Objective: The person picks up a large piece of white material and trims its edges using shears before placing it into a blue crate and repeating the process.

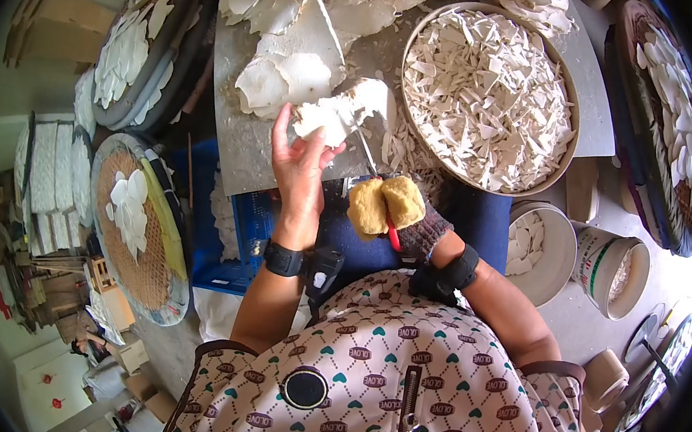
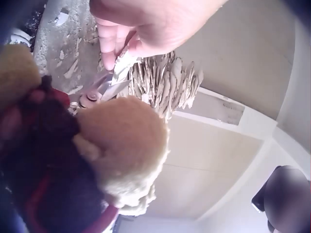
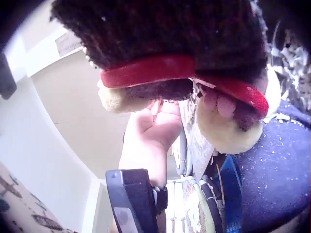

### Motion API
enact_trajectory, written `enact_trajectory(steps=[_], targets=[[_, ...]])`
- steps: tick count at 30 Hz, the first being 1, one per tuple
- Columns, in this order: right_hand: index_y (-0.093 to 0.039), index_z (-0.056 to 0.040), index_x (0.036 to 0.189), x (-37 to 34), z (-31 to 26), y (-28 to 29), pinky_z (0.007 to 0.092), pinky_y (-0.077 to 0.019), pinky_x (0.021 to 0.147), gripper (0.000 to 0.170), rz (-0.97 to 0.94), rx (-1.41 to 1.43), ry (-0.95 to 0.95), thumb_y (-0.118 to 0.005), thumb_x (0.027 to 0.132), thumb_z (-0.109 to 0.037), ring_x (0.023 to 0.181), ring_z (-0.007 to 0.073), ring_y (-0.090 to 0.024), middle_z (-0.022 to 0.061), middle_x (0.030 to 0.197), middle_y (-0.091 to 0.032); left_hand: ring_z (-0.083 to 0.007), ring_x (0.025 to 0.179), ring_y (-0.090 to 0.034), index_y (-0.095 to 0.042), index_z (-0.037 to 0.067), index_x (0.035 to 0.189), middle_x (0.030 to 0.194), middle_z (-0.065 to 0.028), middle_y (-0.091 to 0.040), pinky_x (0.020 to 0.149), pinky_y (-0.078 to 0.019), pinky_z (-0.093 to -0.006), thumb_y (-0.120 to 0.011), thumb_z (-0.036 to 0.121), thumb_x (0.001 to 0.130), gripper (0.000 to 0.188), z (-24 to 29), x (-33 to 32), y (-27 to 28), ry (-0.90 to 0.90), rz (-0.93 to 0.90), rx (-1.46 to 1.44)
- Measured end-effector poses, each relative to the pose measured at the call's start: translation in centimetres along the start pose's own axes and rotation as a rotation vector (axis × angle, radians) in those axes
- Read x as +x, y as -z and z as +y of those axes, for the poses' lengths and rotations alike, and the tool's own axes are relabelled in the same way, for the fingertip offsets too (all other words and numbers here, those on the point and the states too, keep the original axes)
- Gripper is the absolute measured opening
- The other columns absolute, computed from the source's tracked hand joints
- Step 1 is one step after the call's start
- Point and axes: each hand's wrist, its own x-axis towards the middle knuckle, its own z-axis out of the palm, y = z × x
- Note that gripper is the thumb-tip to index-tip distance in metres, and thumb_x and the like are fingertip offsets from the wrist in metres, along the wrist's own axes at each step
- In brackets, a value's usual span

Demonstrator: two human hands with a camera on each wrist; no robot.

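Observation:
The bare left hand [image 1: 300, 163] pinches a pale, irregular flat piece [image 1: 327, 122] above the grey work surface [image 1: 245, 145]; the left wrist view shows this hand [image 2: 146, 24] with the piece [image 2: 124, 65] between thumb and fingers. In a dark knitted glove, the right hand [image 1: 420, 232] grips scissors with red handles [image 1: 393, 237] wrapped in yellow foam [image 1: 370, 208]. Their metal blades [image 2: 104, 87] meet the piece's edge in the left wrist view. Red handle loops [image 3: 148, 69] cross the glove [image 3: 170, 34] in the right wrist view.
A round tray [image 1: 568, 145] of white strips stands on the right of the surface, large pale sheets [image 1: 293, 63] at its back left. A blue crate [image 1: 230, 276] and a woven tray [image 1: 155, 282] lie left; buckets [image 1: 560, 263] stand right.

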Motion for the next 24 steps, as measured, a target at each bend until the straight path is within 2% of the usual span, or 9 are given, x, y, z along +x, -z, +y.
enact_trajectory(steps=[2,6,9,12,15,18,21,24], targets=[[-0.058,-0.0079,0.108,0.4,-0.7,0.4,0.0297,-0.0446,0.089,0.03,-0.018,-0.485,0.092,-0.063,0.08,-0.017,0.098,0.0216,-0.059,0.0077,0.103,-0.062,-0.0193,0.08,-0.064,-0.028,0.006,0.136,0.096,-0.0131,-0.063,0.069,-0.0551,-0.03,-0.057,0.003,0.085,0.059,-0.2,-0.3,0.3,0.015,-0.036,0.033],[-0.057,-0.0031,0.106,1.0,0.5,0.4,0.0311,-0.0459,0.085,0.023,-0.009,0.289,-0.121,-0.054,0.086,-0.014,0.096,0.0238,-0.059,0.0106,0.103,-0.062,-0.0209,0.076,-0.065,-0.027,0.002,0.136,0.095,-0.0145,-0.063,0.063,-0.0554,-0.0275,-0.056,0.002,0.085,0.059,0.2,-0.4,0.7,0.102,-0.071,0.048],[-0.057,-0.0038,0.106,1.5,0.0,0.5,0.033,-0.0463,0.083,0.023,-0.073,-0.245,-0.053,-0.052,0.087,-0.014,0.095,0.0259,-0.059,0.0118,0.102,-0.062,-0.0224,0.075,-0.066,-0.027,0.002,0.136,0.096,-0.0156,-0.063,0.063,-0.0556,-0.0277,-0.056,0.003,0.085,0.06,0.3,-0.1,1.4,0.15,-0.072,0.053],[-0.057,-0.0054,0.106,1.3,0.1,0.1,0.0336,-0.0459,0.082,0.022,0.013,-0.701,0.162,-0.05,0.087,-0.014,0.096,0.0264,-0.058,0.0124,0.103,-0.061,-0.0238,0.075,-0.066,-0.027,0.002,0.136,0.097,-0.0166,-0.063,0.063,-0.0556,-0.028,-0.057,0.004,0.084,0.06,0.0,0.5,1.8,0.179,-0.067,0.059],[-0.057,-0.0069,0.107,1.0,0.5,0.3,0.0346,-0.0453,0.083,0.024,-0.036,-0.621,0.061,-0.051,0.086,-0.016,0.097,0.0269,-0.057,0.0127,0.105,-0.06,-0.0247,0.077,-0.066,-0.027,0.002,0.136,0.098,-0.0168,-0.062,0.064,-0.0556,-0.028,-0.057,0.005,0.084,0.059,-0.2,0.6,2.2,0.187,-0.078,0.07],[-0.056,-0.0072,0.108,1.1,0.0,0.6,0.035,-0.0448,0.083,0.025,-0.077,-0.759,0.067,-0.051,0.086,-0.017,0.098,0.0265,-0.056,0.0126,0.106,-0.059,-0.0251,0.08,-0.066,-0.028,0.002,0.135,0.099,-0.017,-0.062,0.065,-0.0555,-0.0283,-0.056,0.006,0.085,0.057,-0.1,0.7,2.3,0.199,-0.096,0.084],[-0.056,-0.0068,0.107,0.9,0.4,0.5,0.0349,-0.0456,0.082,0.023,-0.063,-0.508,0.027,-0.05,0.086,-0.016,0.095,0.0278,-0.057,0.0129,0.104,-0.06,-0.0247,0.079,-0.066,-0.029,0.003,0.134,0.1,-0.0176,-0.062,0.065,-0.0554,-0.0282,-0.057,0.007,0.085,0.056,0.1,0.6,2.4,0.214,-0.11,0.091],[-0.056,-0.0051,0.105,0.8,1.3,0.4,0.0337,-0.0464,0.08,0.021,0.004,-0.677,0.216,-0.047,0.089,-0.014,0.093,0.0291,-0.057,0.013,0.101,-0.061,-0.024,0.078,-0.066,-0.03,0.003,0.132,0.099,-0.0174,-0.062,0.065,-0.0553,-0.0282,-0.058,0.006,0.085,0.056,0.6,0.3,2.3,0.277,-0.156,0.13]])
